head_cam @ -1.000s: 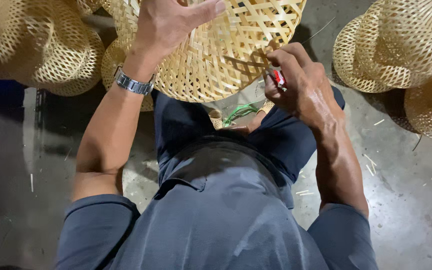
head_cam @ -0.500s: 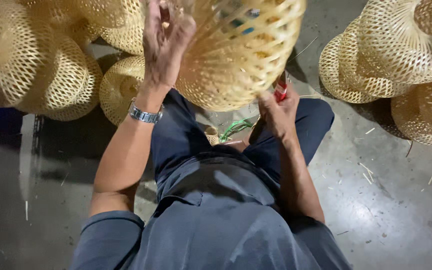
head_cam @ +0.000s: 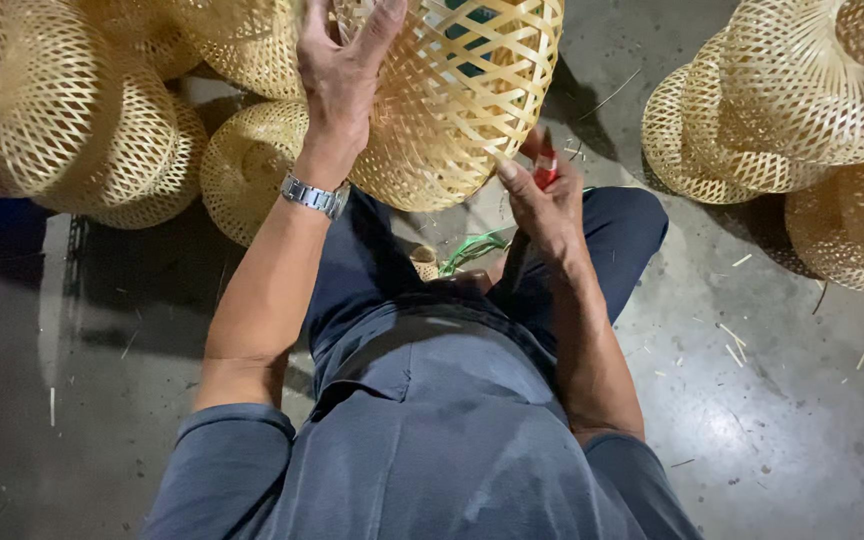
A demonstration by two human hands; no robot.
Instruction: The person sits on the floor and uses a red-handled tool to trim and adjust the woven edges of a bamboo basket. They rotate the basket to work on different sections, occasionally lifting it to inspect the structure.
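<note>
A round woven bamboo basket point(head_cam: 457, 95) hangs at twelve o'clock above the seated person's lap. The left hand point(head_cam: 342, 65) lies flat against its left wall, fingers spread and pointing up. The right hand point(head_cam: 542, 205) sits just under the basket at five o'clock from it, fingers curled around a small red tool point(head_cam: 545, 170) whose tip touches the weave. A green cord point(head_cam: 472, 248) trails between the knees. More woven baskets point(head_cam: 62, 110) crowd the floor point(head_cam: 772, 400) at ten o'clock, and another stack point(head_cam: 802, 100) at two o'clock, well apart from the hands.
</note>
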